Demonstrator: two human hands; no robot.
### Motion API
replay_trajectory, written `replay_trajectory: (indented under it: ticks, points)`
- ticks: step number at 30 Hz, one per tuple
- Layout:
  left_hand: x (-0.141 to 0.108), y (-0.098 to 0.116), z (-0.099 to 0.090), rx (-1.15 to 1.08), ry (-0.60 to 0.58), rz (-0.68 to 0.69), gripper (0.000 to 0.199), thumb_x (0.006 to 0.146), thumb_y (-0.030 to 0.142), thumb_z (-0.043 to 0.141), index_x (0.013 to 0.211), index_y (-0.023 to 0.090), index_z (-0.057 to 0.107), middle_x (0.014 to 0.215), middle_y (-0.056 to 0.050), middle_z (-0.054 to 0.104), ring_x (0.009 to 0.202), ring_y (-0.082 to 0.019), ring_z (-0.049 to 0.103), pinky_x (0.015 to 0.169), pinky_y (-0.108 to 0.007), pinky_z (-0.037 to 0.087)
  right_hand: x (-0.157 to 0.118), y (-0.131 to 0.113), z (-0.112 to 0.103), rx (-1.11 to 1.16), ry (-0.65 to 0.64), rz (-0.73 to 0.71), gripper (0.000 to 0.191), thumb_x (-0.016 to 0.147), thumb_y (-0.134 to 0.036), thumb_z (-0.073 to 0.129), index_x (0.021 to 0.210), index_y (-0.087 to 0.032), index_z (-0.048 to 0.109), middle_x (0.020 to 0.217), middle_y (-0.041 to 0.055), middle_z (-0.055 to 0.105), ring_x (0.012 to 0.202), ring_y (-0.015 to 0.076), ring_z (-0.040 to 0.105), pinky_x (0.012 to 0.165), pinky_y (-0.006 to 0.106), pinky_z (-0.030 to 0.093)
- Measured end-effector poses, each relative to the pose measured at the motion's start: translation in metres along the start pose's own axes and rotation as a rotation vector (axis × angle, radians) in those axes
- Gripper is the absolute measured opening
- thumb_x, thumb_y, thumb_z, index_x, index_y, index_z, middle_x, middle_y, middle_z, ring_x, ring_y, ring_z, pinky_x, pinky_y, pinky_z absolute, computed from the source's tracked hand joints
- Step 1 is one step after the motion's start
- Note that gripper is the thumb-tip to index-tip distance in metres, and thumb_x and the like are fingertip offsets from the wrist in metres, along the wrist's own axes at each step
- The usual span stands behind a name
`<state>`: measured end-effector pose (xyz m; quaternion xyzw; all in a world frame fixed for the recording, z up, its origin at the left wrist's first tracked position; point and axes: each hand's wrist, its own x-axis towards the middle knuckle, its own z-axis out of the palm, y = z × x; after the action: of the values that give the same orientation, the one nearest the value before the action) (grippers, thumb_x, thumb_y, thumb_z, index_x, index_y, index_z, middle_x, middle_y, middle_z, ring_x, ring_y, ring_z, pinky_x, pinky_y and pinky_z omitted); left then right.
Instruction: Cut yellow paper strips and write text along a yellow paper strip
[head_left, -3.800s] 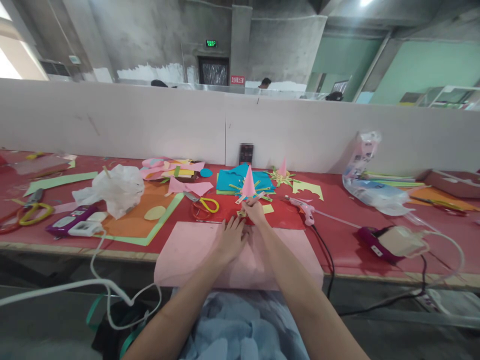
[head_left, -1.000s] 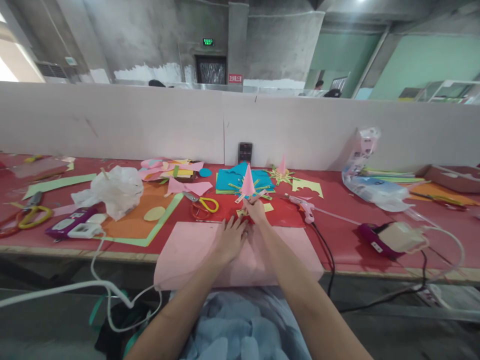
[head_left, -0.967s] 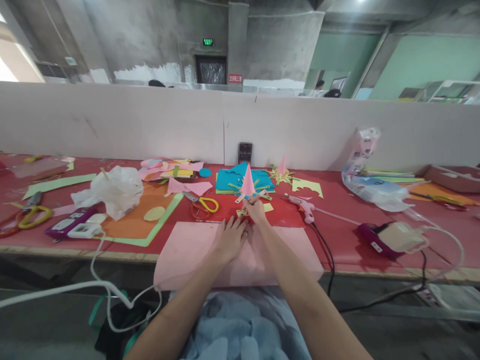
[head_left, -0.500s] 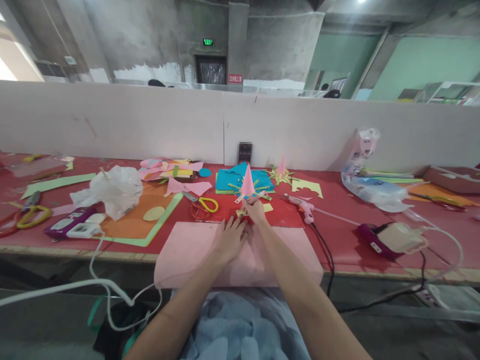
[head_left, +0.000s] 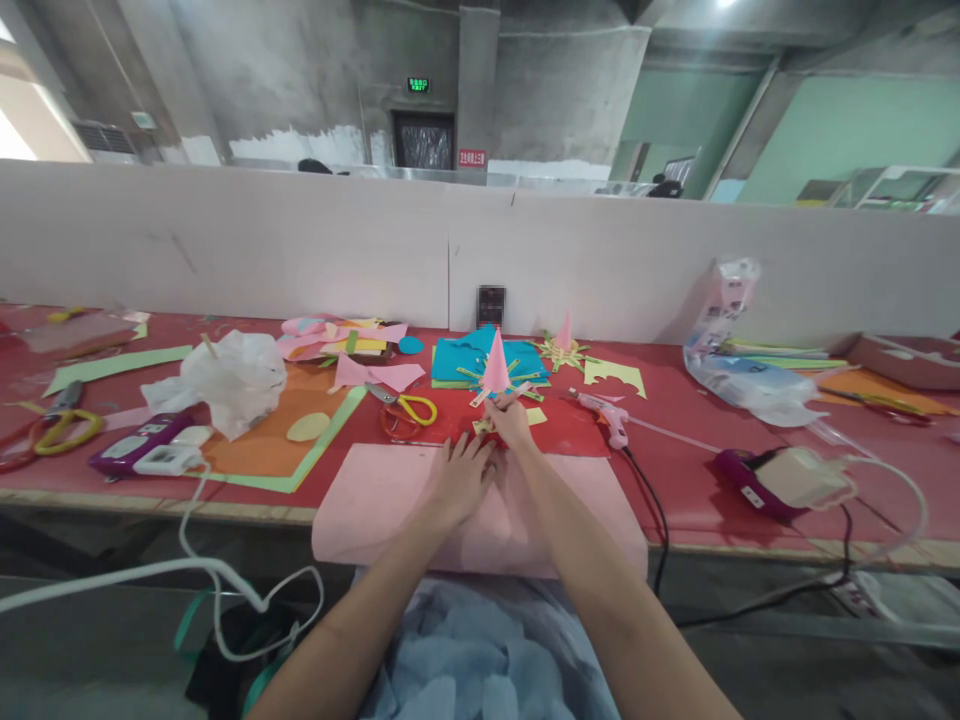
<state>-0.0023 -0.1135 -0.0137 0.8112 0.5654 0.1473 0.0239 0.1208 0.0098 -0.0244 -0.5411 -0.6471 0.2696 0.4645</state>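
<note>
In the head view, a pink paper cone (head_left: 496, 363) stands point up on a ring of narrow paper strips. My right hand (head_left: 513, 422) is closed at the near side of this cone craft, its fingers pinched on the strips below the cone. My left hand (head_left: 466, 480) lies flat with fingers apart, over the edge between the pink sheet (head_left: 375, 500) and the red sheet (head_left: 577, 432). Its fingertips are near a small yellow paper piece. Under the craft lie blue paper sheets (head_left: 454, 362). Behind to the right stands a second pink cone craft (head_left: 564, 340).
Scissors (head_left: 405, 408) lie left of my hands. A pink glue gun (head_left: 611, 418) with a black cord lies to the right. Further out are a purple power strip (head_left: 739, 480), a crumpled white bag (head_left: 229, 385) and orange paper (head_left: 262, 440). A white partition (head_left: 300, 250) runs along the back.
Almost nothing differs. Both hands and the cone craft keep their places; the whole view shifts very slightly.
</note>
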Motion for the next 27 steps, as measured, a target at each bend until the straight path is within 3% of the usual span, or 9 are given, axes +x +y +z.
replay_trajectory:
  ticks: [8, 27]
  points:
    - [-0.0004, 0.0014, -0.002, 0.007, -0.014, 0.001, 0.046, 0.093, 0.034, 0.029, 0.137, 0.023, 0.038, 0.145, -0.005, 0.04, 0.136, -0.028, 0.028, 0.11, -0.053, 0.02, -0.0032, -0.0078, -0.0025, 0.033, 0.008, 0.038, 0.029, 0.078, -0.035, 0.049, 0.053, -0.02, 0.05, 0.051, 0.0003, 0.059, 0.047, 0.0118, 0.054, 0.051, 0.021, 0.04]
    - [-0.0006, 0.0006, -0.0023, 0.007, -0.02, 0.003, 0.046, 0.093, 0.035, 0.03, 0.137, 0.023, 0.038, 0.147, -0.005, 0.038, 0.136, -0.028, 0.028, 0.11, -0.053, 0.02, -0.0008, -0.0047, -0.0025, 0.002, 0.006, 0.05, 0.032, 0.079, -0.035, 0.048, 0.052, -0.02, 0.053, 0.049, 0.0005, 0.059, 0.048, 0.0129, 0.055, 0.054, 0.022, 0.041]
